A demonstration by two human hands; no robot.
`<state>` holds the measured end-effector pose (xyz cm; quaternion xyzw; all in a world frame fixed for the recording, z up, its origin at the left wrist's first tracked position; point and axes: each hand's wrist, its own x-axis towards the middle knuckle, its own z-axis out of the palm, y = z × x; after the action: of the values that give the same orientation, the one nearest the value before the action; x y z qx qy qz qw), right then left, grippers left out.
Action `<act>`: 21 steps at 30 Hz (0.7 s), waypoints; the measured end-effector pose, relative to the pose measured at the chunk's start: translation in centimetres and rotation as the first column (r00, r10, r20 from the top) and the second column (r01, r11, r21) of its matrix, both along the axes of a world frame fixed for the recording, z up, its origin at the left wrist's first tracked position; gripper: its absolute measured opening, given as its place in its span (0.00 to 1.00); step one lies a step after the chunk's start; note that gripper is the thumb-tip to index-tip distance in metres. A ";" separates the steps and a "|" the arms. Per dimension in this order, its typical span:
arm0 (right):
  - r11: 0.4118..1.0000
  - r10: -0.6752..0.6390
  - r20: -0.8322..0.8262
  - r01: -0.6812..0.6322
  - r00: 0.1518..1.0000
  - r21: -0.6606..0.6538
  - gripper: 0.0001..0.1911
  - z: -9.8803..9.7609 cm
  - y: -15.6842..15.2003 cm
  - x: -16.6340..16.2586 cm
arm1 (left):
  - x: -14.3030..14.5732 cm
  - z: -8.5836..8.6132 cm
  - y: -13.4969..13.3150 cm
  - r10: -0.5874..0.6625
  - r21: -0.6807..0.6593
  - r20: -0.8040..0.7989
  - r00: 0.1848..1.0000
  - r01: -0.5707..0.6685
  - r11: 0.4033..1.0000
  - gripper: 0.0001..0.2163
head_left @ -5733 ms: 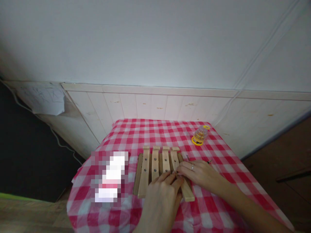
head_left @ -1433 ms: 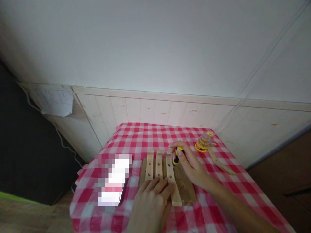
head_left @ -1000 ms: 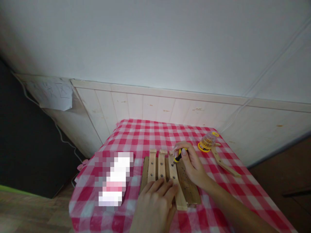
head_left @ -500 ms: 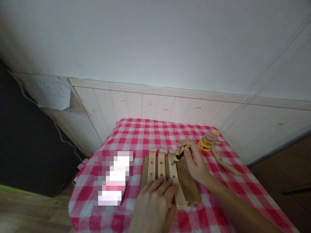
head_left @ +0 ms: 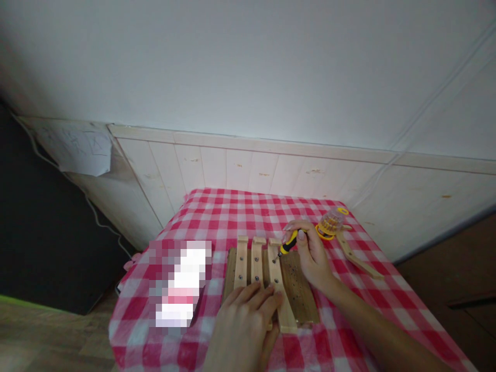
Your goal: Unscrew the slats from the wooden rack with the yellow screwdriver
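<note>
My right hand (head_left: 312, 256) grips a yellow and black screwdriver (head_left: 289, 243), tilted down to the left. Its tip meets the upper screw (head_left: 274, 261) of the rightmost wooden hook piece (head_left: 274, 271). Two similar pieces, a middle one (head_left: 257, 266) and a left one (head_left: 242, 266), lie beside it on a brown wooden board (head_left: 300, 284). Each shows two dark screws. My left hand (head_left: 244, 315) rests over the lower parts of these pieces with fingers stretched out, the index fingertip touching the rightmost piece. The lower ends of the left and middle pieces are mostly hidden under it.
A clear and yellow bit case (head_left: 331, 225) stands at the right, beside another wooden hook piece (head_left: 358, 261). A blurred-out white and pink item (head_left: 182, 284) lies on the left of the checked tablecloth (head_left: 232, 212). The panelled wall (head_left: 240, 168) closes off the back.
The screwdriver's handle and my right hand have shifted slightly, the tip staying at the same screw. My left hand holds its place on the pieces.
</note>
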<state>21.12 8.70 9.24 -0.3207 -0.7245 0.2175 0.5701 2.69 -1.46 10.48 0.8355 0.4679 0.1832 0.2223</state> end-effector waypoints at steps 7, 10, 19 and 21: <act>0.999 0.015 0.040 -0.017 0.999 0.047 0.11 0.4 -0.8 -0.3 | 0.0 -0.1 -0.1 0.002 -0.020 0.019 1.000 -0.002 1.000 0.25; 0.993 0.038 0.121 -0.051 0.992 0.104 0.11 0.7 -1.3 -0.4 | 0.0 0.1 -0.1 0.008 -0.030 0.019 1.000 -0.007 1.000 0.24; 0.997 0.031 0.256 -0.046 0.966 0.055 0.09 0.7 -1.1 -0.4 | 0.2 0.1 -0.1 0.008 -0.003 -0.025 1.000 -0.008 1.000 0.25; 1.000 0.005 0.227 -0.010 0.974 0.021 0.09 0.8 -1.0 -0.5 | 0.2 0.1 -0.2 0.009 0.013 -0.036 0.999 -0.008 1.000 0.25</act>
<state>20.64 7.75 10.03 -0.3341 -0.7885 0.1737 0.4863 2.91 -1.68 10.55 0.8380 0.4743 0.1719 0.2078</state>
